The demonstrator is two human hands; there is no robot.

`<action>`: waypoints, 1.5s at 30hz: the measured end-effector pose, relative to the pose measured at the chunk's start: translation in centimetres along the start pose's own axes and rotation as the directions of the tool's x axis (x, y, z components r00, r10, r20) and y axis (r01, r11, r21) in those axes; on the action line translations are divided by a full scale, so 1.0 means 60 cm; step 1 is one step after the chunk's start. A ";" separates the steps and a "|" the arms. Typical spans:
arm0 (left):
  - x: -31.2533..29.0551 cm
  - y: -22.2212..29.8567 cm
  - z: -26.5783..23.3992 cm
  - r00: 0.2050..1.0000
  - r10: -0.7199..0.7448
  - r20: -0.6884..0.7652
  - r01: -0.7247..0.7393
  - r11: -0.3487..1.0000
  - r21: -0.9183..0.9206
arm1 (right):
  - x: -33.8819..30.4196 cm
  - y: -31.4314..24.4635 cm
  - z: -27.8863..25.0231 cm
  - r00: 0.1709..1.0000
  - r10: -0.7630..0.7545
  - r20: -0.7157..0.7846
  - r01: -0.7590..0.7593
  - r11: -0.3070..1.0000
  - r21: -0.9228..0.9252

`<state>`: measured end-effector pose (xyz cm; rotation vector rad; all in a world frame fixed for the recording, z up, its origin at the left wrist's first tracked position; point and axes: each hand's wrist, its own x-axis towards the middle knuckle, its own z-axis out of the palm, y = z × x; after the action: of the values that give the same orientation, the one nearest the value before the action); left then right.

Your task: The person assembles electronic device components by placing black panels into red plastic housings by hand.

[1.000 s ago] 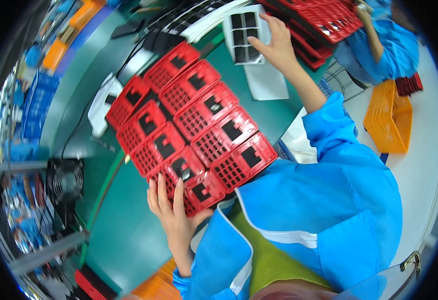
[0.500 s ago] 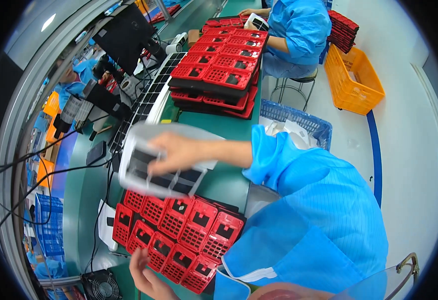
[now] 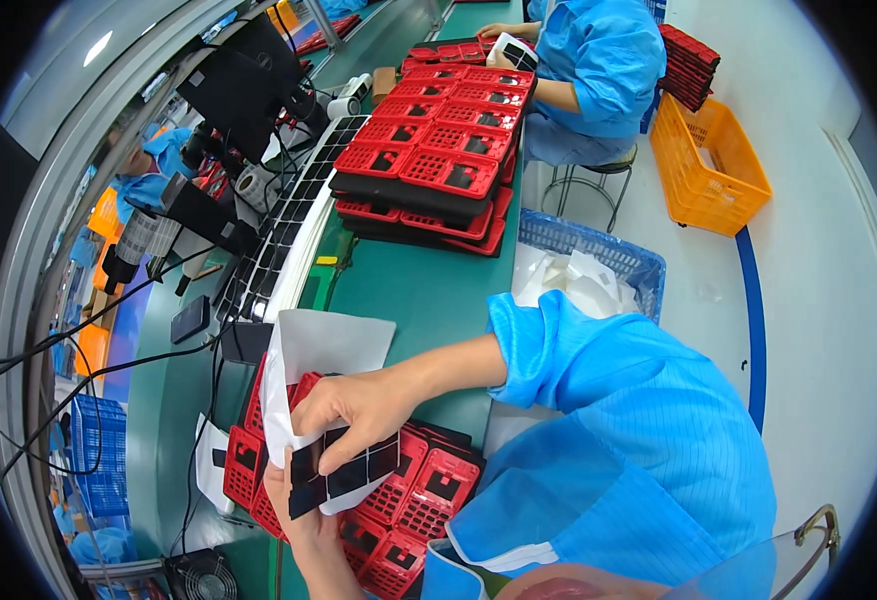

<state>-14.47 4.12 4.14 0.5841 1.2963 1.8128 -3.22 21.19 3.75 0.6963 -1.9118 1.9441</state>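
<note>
A white backing sheet [image 3: 334, 340] with black rectangular stickers [image 3: 364, 467] is bent between my hands, above the red plastic frames. My right hand [image 3: 354, 412] is closed on the sheet, its thumb lying against the black stickers and its fingertips partly hidden behind the white paper. My left hand [image 3: 297, 508] grips the sheet's lower left edge from below, and most of its fingers are out of sight behind it. Directly under the sheet lie rows of red frames [image 3: 437, 483] with grid holes and dark openings, partly covered by the sheet and my hands.
A tall stack of red frames on black trays [image 3: 414, 190] stands farther along the green bench [image 3: 429, 290]. Beyond it a co-worker [image 3: 599, 60] handles a similar sheet. A blue basket [image 3: 599, 245] with white paper and an orange crate [image 3: 709, 165] stand right. Cables [image 3: 109, 345] hang left.
My right hand has brought the sheet down and nearer, over the red frames. My left hand, empty before, has come up and taken hold of its edge. The sheet is now bent.
</note>
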 end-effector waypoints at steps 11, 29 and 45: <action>0.029 0.024 0.050 0.989 -0.143 0.039 0.130 0.966 0.224 | 0.000 -0.056 -0.034 0.840 -0.539 -0.060 0.354 0.628 -0.693; -0.049 0.123 0.068 0.543 0.721 0.431 -0.628 0.007 0.779 | -0.017 -0.086 -0.040 0.920 -0.357 -0.163 0.088 0.592 -0.801; -0.091 0.104 -0.009 0.736 0.604 0.307 -0.525 0.222 0.822 | 0.025 0.057 -0.294 0.632 -0.214 -0.744 -0.477 0.649 -0.592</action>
<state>-13.98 -1.55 10.18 1.8067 2.3147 1.5099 -8.38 38.37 2.06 -0.5227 -1.8989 0.9590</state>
